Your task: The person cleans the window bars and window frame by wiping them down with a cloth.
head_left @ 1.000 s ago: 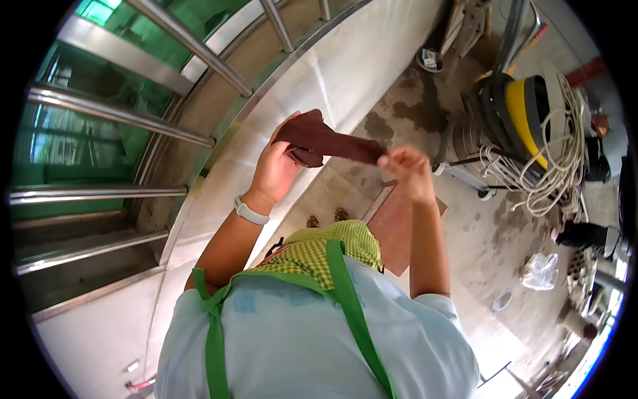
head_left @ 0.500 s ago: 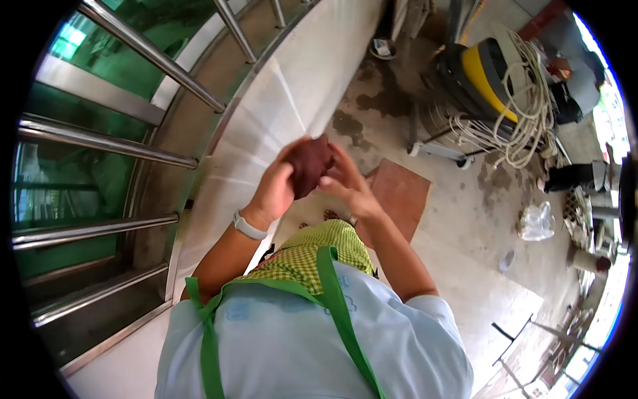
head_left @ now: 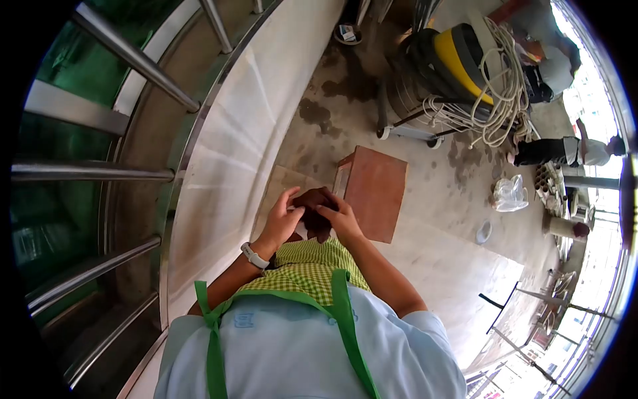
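In front of my checked yellow-green apron [head_left: 302, 269], both hands hold a dark maroon cloth [head_left: 318, 223], crumpled and hanging a little between them. My left hand [head_left: 282, 225], with a pale wristband [head_left: 254, 255] below it, pinches the cloth's left side between thumb and fingers. On the opposite edge, my right hand [head_left: 342, 221] grips with its thumb across the front. Some fingertips are hidden behind the fabric.
A smooth pale wall [head_left: 229, 143] with steel rails [head_left: 93, 171] runs along my left. Ahead stands a reddish-brown box [head_left: 379, 193]. Farther off are a wheeled yellow-and-black machine [head_left: 458, 63] with coiled hose [head_left: 495, 100], a plastic bag [head_left: 510, 193] and a person [head_left: 565, 151].
Both hands have come down closer to my apron with the maroon cloth. The right hand's fingers, looser before, now close on its edge. My view has shifted, showing more of the box.
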Demonstrator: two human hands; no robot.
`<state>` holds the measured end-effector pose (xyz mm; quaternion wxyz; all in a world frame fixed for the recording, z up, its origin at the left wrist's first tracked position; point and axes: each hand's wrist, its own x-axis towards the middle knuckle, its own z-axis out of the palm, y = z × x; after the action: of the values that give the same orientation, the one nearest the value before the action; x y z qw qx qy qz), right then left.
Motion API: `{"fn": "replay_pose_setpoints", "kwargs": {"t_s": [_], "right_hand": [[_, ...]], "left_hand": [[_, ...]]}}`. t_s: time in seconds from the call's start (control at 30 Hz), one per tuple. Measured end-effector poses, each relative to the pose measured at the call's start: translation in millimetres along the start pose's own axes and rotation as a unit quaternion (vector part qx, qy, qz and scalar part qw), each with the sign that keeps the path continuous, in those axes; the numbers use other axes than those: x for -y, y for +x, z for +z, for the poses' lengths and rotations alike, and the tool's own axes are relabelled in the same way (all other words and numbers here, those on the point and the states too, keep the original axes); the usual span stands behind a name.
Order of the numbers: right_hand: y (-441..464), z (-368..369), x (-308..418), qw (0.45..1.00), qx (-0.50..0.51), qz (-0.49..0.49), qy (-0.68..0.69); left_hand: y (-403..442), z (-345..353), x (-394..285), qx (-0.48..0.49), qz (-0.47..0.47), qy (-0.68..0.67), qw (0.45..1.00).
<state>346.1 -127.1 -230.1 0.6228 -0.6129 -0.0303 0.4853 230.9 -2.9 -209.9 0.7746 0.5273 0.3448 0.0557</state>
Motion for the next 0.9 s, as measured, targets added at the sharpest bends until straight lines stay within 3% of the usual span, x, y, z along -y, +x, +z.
{"fn": "replay_pose_setpoints", "kwargs": {"t_s": [0.13, 0.2, 0.27, 0.37, 0.47, 0.53, 0.63, 0.7, 0.9], "right_hand": [[-7, -10, 23, 0.994, 0.007, 0.001, 0.109], [-7, -12, 33, 0.985, -0.054, 0.082, 0.141], [-1, -17, 37, 0.986, -0.022, 0.094, 0.135], [16, -17, 41, 0.957, 0.085, 0.128, 0.247], [20, 10, 71, 0.959, 0.046, 0.035, 0.277], [31, 16, 83, 0.96, 0.066, 0.027, 0.269], [65, 13, 93, 0.967, 0.093, 0.007, 0.239], [91, 11, 106, 0.991, 0.114, -0.03, 0.06], [144, 33, 182, 0.971, 0.213, -0.04, -0.103]], "left_hand": [[1, -14, -8, 0.013, 0.059, 0.063, 0.996], [1, -22, -13, -0.017, 0.062, 0.09, 0.994], [-1, -25, -19, -0.043, 0.079, 0.076, 0.993], [2, -31, -25, -0.05, 0.071, 0.046, 0.995], [14, -36, -22, -0.023, 0.098, 0.03, 0.995], [19, -34, -33, -0.023, 0.113, 0.021, 0.993], [32, -31, -60, -0.015, 0.08, 0.015, 0.997], [44, -30, -82, -0.017, 0.097, 0.006, 0.995], [90, -10, -152, -0.048, 0.159, -0.024, 0.986]]}}
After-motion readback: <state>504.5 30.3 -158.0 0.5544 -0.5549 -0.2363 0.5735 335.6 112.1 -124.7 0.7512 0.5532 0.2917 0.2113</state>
